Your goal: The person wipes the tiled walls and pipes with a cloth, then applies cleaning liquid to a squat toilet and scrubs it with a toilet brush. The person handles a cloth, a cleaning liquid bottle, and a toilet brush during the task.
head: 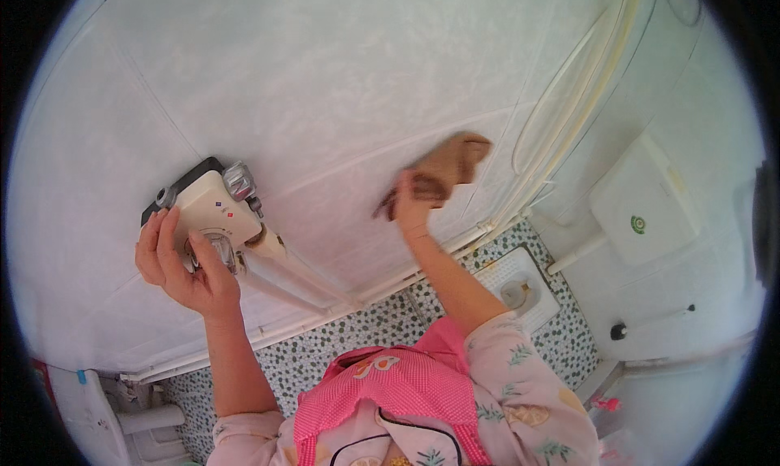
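Note:
My left hand [183,262] is at a cream wall-mounted water mixer valve [228,207]. Its fingers curl over the valve's left edge, while the thumb lies by a clear knob [220,249] on the front. A second clear knob [239,179] sticks out at the valve's upper right. My right hand [413,207] grips a bunched brown cloth [448,164] at the pale tiled wall [341,100]. Cloth and fingers are somewhat blurred. Part of the lower knob is hidden behind my left hand.
Pipes [298,271] run from the valve down to the wall's foot. Hoses or pipes [573,118] hang in the right corner. A squat toilet [518,289] is set in the pebble-patterned floor [335,344], below a white cistern [646,198]. A white basin [91,417] stands lower left.

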The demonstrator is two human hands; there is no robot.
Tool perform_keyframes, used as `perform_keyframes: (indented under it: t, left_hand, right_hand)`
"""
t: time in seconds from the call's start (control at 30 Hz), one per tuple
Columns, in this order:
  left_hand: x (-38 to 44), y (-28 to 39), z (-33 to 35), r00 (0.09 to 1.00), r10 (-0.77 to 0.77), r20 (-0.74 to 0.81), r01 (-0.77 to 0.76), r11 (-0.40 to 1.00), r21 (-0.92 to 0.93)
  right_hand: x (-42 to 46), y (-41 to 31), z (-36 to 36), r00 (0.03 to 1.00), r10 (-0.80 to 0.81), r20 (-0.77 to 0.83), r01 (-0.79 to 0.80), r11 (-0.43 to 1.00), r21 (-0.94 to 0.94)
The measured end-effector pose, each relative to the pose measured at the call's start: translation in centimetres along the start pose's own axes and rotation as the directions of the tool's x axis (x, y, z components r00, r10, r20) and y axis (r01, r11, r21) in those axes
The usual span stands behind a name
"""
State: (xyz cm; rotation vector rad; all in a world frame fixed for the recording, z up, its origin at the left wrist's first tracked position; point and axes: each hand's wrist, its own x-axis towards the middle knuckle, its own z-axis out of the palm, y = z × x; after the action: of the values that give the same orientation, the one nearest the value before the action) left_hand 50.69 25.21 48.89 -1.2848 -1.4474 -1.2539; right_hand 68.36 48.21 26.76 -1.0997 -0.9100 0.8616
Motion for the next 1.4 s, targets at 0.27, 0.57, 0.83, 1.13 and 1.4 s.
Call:
perform_keyframes:
  t: [0.27,0.57,0.83,1.13,1.4]
  left_hand:
    - [0.1,0.0,-0.5,0.999,0.045,0.02,-0.047,0.996,0.076]
    - [-0.9,0.8,-2.7,0.988,0.136,0.069,-0.145,0.978,0.15]
    - [-8.5,5.3,6.7,0.785,0.417,0.458,-0.315,0.906,-0.284]
    - [-12.0,4.5,16.9,0.835,0.414,0.362,-0.441,0.897,-0.007]
    - [-12.9,3.1,19.0,0.817,0.5,0.286,-0.555,0.817,0.158]
  right_hand:
    - [-8.8,-6.8,1.7,0.274,-0.61,0.743,0.955,0.264,-0.136]
    - [7.0,-5.6,-4.2,0.78,-0.564,0.273,0.617,0.765,-0.184]
    - [14.6,-1.5,-6.8,0.97,-0.132,-0.202,0.2,0.909,0.364]
    - [-10.4,11.5,-1.0,0.951,0.115,0.286,-0.091,0.991,-0.095]
    - [-0.2,17.4,-4.2,0.707,0.707,-0.026,-0.608,0.625,0.49]
